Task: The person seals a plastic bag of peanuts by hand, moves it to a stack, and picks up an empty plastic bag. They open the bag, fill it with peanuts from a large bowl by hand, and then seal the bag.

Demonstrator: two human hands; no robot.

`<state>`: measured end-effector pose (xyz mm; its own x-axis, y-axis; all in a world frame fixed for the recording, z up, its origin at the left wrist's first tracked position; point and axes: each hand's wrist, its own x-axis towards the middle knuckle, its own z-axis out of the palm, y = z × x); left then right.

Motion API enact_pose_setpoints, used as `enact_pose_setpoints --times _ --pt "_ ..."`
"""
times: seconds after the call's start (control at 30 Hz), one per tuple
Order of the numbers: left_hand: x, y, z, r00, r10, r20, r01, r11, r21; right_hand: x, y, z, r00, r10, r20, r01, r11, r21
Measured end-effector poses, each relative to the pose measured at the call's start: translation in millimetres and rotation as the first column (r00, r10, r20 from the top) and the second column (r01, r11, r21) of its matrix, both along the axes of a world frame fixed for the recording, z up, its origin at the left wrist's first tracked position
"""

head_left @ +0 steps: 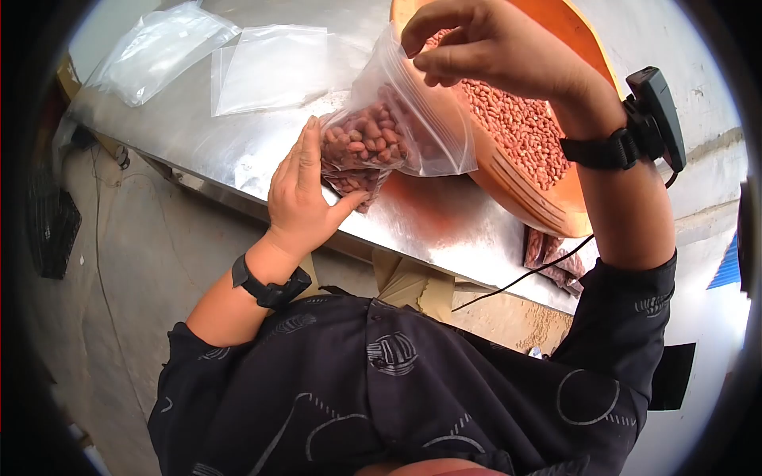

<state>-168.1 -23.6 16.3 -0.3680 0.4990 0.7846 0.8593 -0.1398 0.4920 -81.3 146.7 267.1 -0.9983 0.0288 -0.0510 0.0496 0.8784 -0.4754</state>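
Observation:
A clear zip bag point(444, 151) with reddish-brown peanuts point(365, 135) in its lower part rests on the metal table, tilted, its wide top spread toward the right. My left hand point(305, 190) cups the filled end, with the fingers along one side and the thumb across the bottom. Over the upper part of the bag hangs my right hand point(484, 51), its fingers loosely bent and apart, with nothing visible in them. Just beyond it, a large orange scoop-shaped basket point(516, 178) holds many loose peanuts point(516, 119). Part of the basket is hidden behind my right hand and forearm.
Flat empty plastic bags point(274, 67) and a looser pile of bags point(163, 47) lie on the metal table point(190, 147) at the far left. Filled packs of peanuts point(552, 258) sit by the front edge at right. A black cable point(524, 278) crosses that edge.

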Motion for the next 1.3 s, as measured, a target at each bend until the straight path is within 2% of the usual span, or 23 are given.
enact_pose_setpoints --times 0.07,0.1,0.17,0.23,0.3,0.37,0.5,0.67,0.77,0.8,0.9,1.0,1.1,1.23,1.27,1.3 --pt "0.2 0.0 1.0 1.000 0.001 -0.008 -0.001 1.000 0.006 7.7 13.9 17.1 0.981 -0.185 0.064 0.193 0.968 -0.160" --pt "0.4 -0.1 2.4 1.000 -0.010 0.002 0.010 1.000 0.004 14.7 24.3 17.2 0.967 -0.256 0.004 0.253 0.954 -0.159" --pt "0.7 -0.4 4.4 0.999 -0.030 0.018 0.030 1.000 0.001 27.6 66.3 5.6 0.898 -0.396 0.192 0.412 0.910 -0.049" --pt "1.4 0.2 3.1 0.999 -0.029 0.025 0.029 1.000 -0.005 47.3 106.5 -19.4 0.827 -0.468 0.311 0.494 0.869 -0.007" --pt "0.9 0.1 2.1 0.999 -0.029 0.039 0.030 0.999 -0.027 60.7 129.5 -40.7 0.695 -0.545 0.468 0.581 0.810 0.081" --pt "0.0 0.4 -1.3 0.998 -0.025 0.060 0.028 0.998 -0.057 70.4 139.5 -58.2 0.687 -0.533 0.494 0.596 0.802 0.038" --pt "0.5 -0.7 -4.7 0.998 -0.005 0.059 0.010 0.995 -0.096 63.9 122.9 -72.5 0.688 -0.397 0.607 0.603 0.779 -0.174" --pt "1.4 -0.1 -2.0 0.997 -0.011 0.071 0.019 0.994 -0.103 59.0 88.5 -71.7 0.817 -0.363 0.448 0.524 0.792 -0.313" --pt "1.2 -0.4 -2.1 0.997 -0.016 0.071 0.023 0.994 -0.108 59.4 84.9 -73.6 0.831 -0.357 0.427 0.486 0.840 -0.243" --pt "1.1 -0.6 -2.0 0.998 -0.018 0.068 0.025 0.994 -0.109 60.1 80.6 -76.1 0.839 -0.398 0.370 0.490 0.850 -0.196" --pt "0.8 -0.2 -4.2 0.997 -0.025 0.070 0.032 0.994 -0.100 58.4 82.2 -82.3 0.856 -0.359 0.371 0.430 0.893 -0.129" --pt "0.6 -0.5 -3.3 0.998 -0.033 0.060 0.038 0.995 -0.092 54.4 84.8 -92.3 0.839 -0.387 0.382 0.480 0.857 -0.186" --pt "0.7 -2.1 -2.1 0.997 -0.038 0.060 0.044 0.995 -0.093 53.2 97.5 -101.2 0.892 -0.327 0.311 0.394 0.900 -0.185" --pt "-1.8 -7.9 1.0 0.994 -0.086 0.071 0.092 0.991 -0.093 58.1 101.7 -91.9 0.855 -0.435 0.284 0.510 0.804 -0.306" --pt "-2.4 -10.4 2.2 0.991 -0.099 0.085 0.107 0.990 -0.097 60.3 112.0 -89.2 0.883 -0.365 0.296 0.458 0.808 -0.370" --pt "-4.7 -12.5 4.2 0.989 -0.111 0.101 0.121 0.988 -0.100 59.6 108.4 -82.6 0.888 -0.374 0.267 0.452 0.817 -0.358"
